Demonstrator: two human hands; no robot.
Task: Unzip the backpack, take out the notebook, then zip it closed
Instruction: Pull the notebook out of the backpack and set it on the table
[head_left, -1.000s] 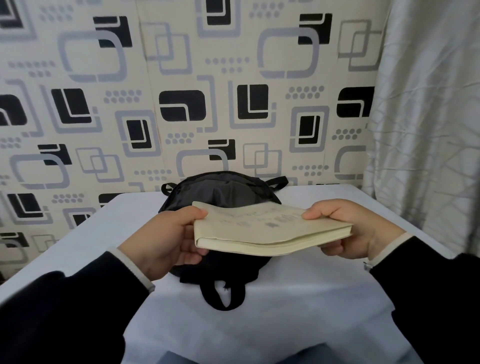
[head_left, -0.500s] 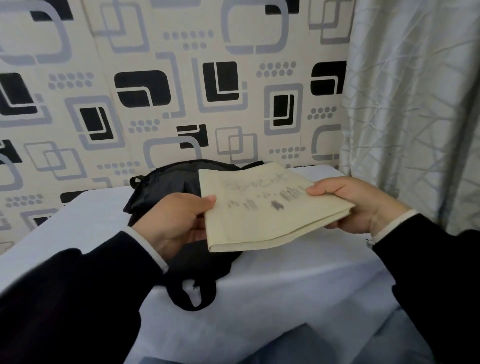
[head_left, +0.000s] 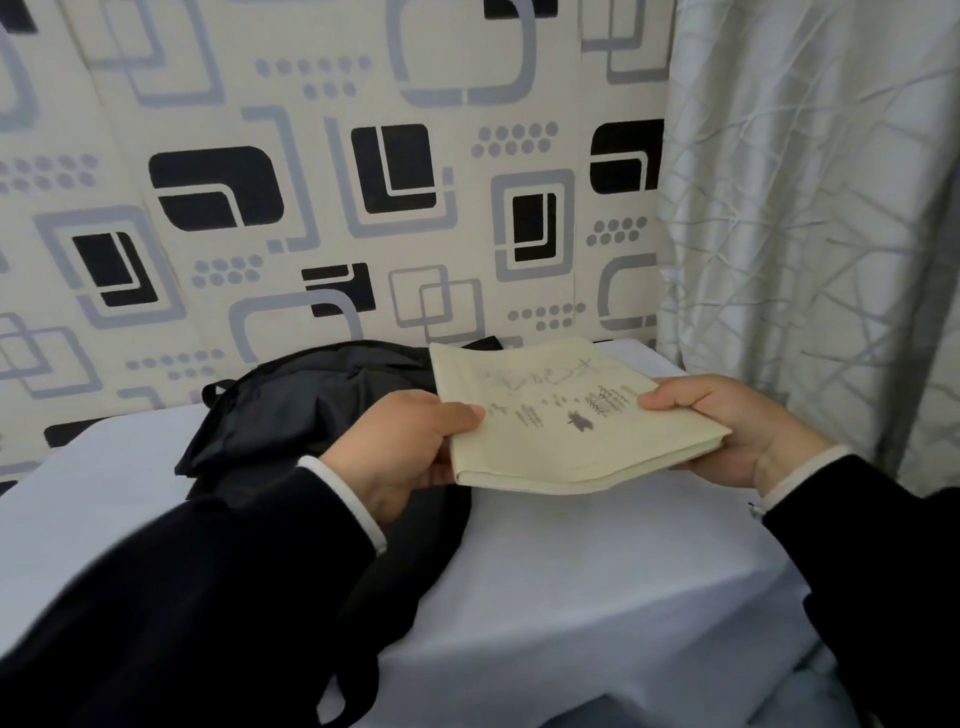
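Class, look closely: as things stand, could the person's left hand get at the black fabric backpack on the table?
Probably not at once: the left hand grips the cream paper notebook, as does the right hand. The black fabric backpack lies just beneath it, unobstructed.

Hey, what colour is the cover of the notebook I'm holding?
Pale cream, with faint grey markings; the notebook shows best in the head view.

I see a notebook (head_left: 566, 415) with a soft, matt, cream paper cover. The black backpack (head_left: 306, 410) looks like thin cloth with a slight shine. A smooth pale cloth covers the surface (head_left: 597, 571). The curtain (head_left: 810, 208) on the right looks silky and shiny.
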